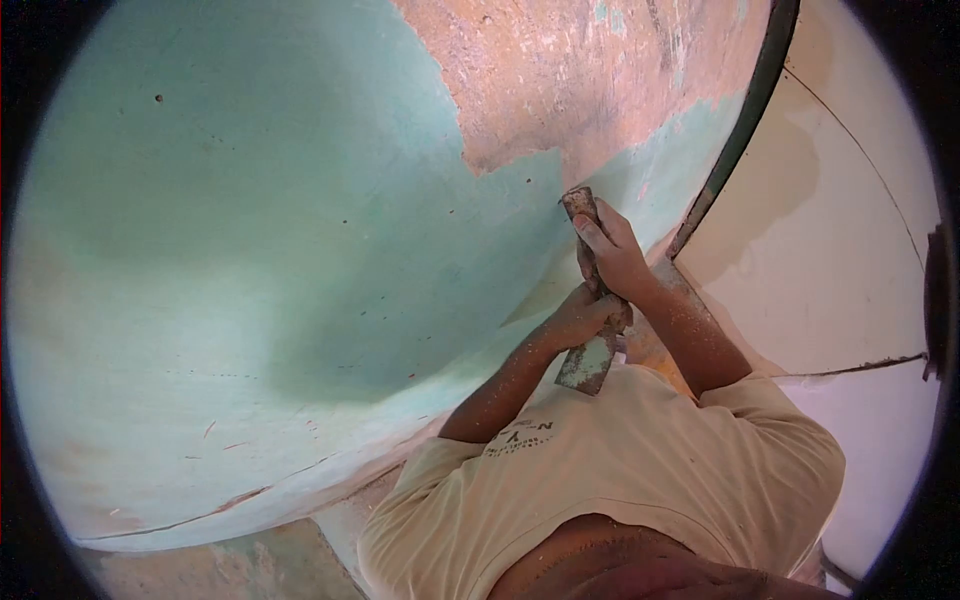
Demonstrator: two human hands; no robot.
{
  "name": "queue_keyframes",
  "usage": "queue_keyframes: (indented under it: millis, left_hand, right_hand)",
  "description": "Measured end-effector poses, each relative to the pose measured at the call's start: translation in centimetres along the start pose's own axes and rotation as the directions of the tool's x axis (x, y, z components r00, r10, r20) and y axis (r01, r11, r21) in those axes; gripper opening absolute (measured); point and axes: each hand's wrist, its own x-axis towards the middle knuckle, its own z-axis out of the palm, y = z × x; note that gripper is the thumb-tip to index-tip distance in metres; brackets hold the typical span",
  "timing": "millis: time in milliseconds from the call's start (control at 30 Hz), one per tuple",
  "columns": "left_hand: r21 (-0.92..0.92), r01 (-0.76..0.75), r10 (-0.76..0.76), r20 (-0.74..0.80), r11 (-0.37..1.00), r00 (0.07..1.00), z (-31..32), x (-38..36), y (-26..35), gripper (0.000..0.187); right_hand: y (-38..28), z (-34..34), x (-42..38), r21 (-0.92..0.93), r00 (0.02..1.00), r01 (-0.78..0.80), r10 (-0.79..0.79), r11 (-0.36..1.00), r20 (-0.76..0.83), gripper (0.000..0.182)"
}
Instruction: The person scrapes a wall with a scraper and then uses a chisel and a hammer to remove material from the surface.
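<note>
My right hand (618, 252) is closed around a narrow flat-ended scraper (578, 203), its crusted brown tip up against the wall, thumb lying along it. Just below, my left hand (580, 318) grips a putty knife (588, 366), whose broad blade, smeared pale green, points back toward my shirt. The two hands sit close together, one over the other, and the handles are mostly hidden by fingers. Around them the wall (330, 230) is coated pale green, meeting a rough pinkish bare patch (560, 90) at a ragged edge above my hands.
A dark strip (740, 150) edges the wall on the right, with a cream surface (840, 200) beyond it. At far right is a dark fitting (936, 300). A crack (240, 497) runs along the wall's lower left, above a patchy floor (250, 565).
</note>
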Motion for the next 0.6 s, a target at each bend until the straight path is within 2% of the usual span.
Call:
queue_keyframes:
  millis: [167,367,467,500,533,600]
  left_hand:
    - [0.039,0.015,-0.012,-0.063,0.999,0.998,0.5,-0.7,1.2,0.017]
    - [0.073,0.006,-0.003,-0.037,0.997,0.999,-0.2,-0.9,3.9,0.017]
    - [0.075,-0.023,0.023,-0.006,0.997,1.0,-0.1,-0.5,1.5,0.017]
    - [0.066,-0.043,0.042,0.009,0.997,0.999,0.1,-0.7,1.5,0.017]
    - [-0.009,0.012,-0.013,-0.057,1.0,0.998,0.5,-1.0,1.8,0.018]
    - [-0.033,0.017,-0.017,-0.008,0.999,1.0,0.3,-0.9,2.4,0.018]
  right_hand:
    - [0.2,-0.1,-0.3,0.027,1.0,-0.002,0.002,1.0,0.019,0.02]
    - [-2.0,1.1,1.3,0.03,0.987,0.158,-0.158,0.987,-0.004,0.024]
    - [-1.0,0.4,0.0,0.064,1.0,0.01,-0.011,0.998,0.01,0.024]
    - [-0.8,0.5,0.0,0.045,0.999,0.032,-0.032,0.998,0.002,0.024]
    - [-0.6,0.5,0.1,0.024,0.999,0.053,-0.053,0.998,-0.005,0.025]
    - [-0.6,0.5,0.1,0.003,0.998,0.06,-0.06,0.998,-0.009,0.024]
